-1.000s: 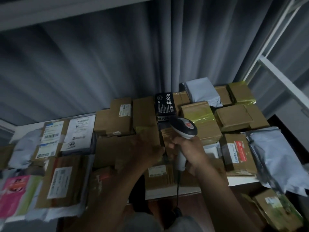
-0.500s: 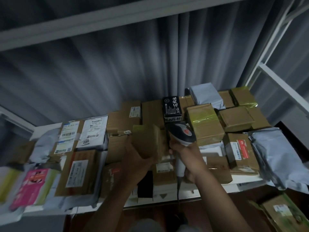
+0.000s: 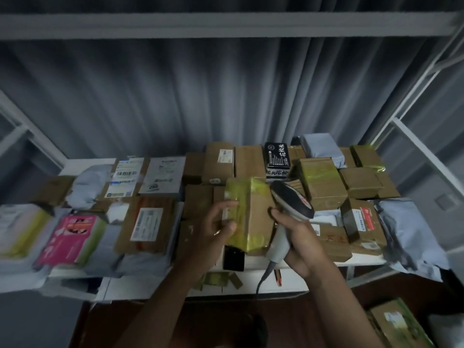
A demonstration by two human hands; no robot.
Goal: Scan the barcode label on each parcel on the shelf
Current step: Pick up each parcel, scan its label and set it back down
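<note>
Head view: crowded shelf (image 3: pixel 324 262), seemingly all parcels (image 3: pixel 324 182).

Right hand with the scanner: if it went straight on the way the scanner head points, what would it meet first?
Probably the taped box gripped by the left hand; the scanner in the right hand already sits at its right edge. Depth is unclear.

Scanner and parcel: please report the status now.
Left hand grips taped parcel, lifted. Right hand grips scanner, beside parcel. No barcode label visible on it.
</note>
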